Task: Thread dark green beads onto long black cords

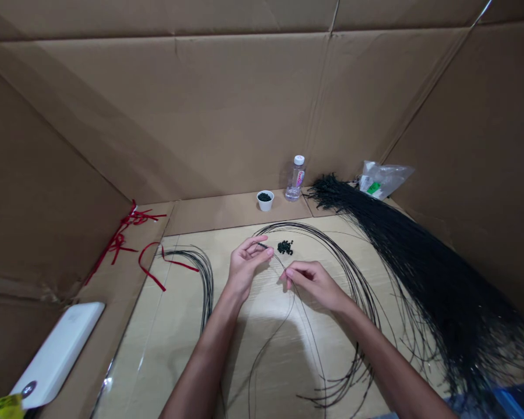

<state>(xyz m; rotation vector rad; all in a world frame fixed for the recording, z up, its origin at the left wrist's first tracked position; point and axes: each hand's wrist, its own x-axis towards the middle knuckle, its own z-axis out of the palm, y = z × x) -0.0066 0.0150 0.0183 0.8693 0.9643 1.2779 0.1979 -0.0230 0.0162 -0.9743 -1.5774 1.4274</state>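
Between my two hands runs a thin black cord, its loose strands falling toward the front of the table. My left hand pinches one part of it between thumb and fingers. Lower and to the right, my right hand pinches the cord between thumb and forefinger. Just beyond them lies a small heap of dark beads. A curved bundle of black cords arcs behind and to the right of my hands. Another bundle of cords lies left of my left forearm.
A white cup of dark beads and a clear bottle stand at the back. At right is a thick black cord bundle beside a plastic bag. Red ribbons and a white device lie left. Cardboard walls surround the table.
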